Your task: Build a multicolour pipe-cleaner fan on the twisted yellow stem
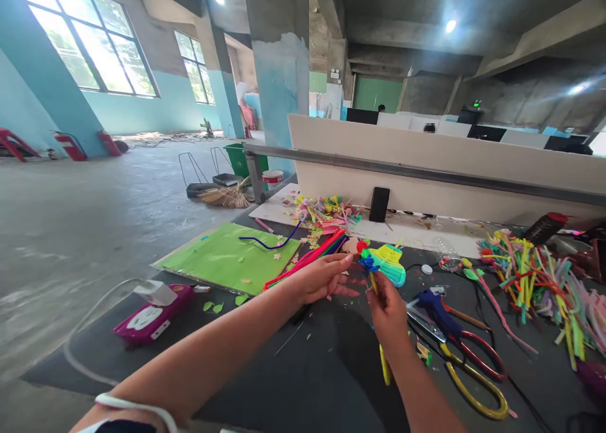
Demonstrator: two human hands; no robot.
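My right hand (391, 313) pinches the yellow stem of a pipe-cleaner craft piece (369, 264), which has a blue middle and a red tip. A fuzzy teal and yellow shape (391, 266) shows just behind it; whether the two are joined I cannot tell. Close by on the left, my left hand (326, 278) has its fingers stretched out and apart, with the thumb near the red and blue part. Below my right hand, the yellow stem's lower end (385, 365) shows. Beyond my left hand lies a bundle of red and dark pipe cleaners (312, 256).
Scissors (461, 357) with red and yellow handles lie at right, near a pile of colourful pipe-cleaner pieces (525, 275). A green sheet pack (227, 256) and a purple power strip (154, 313) are at left. A phone (379, 204) leans against the partition.
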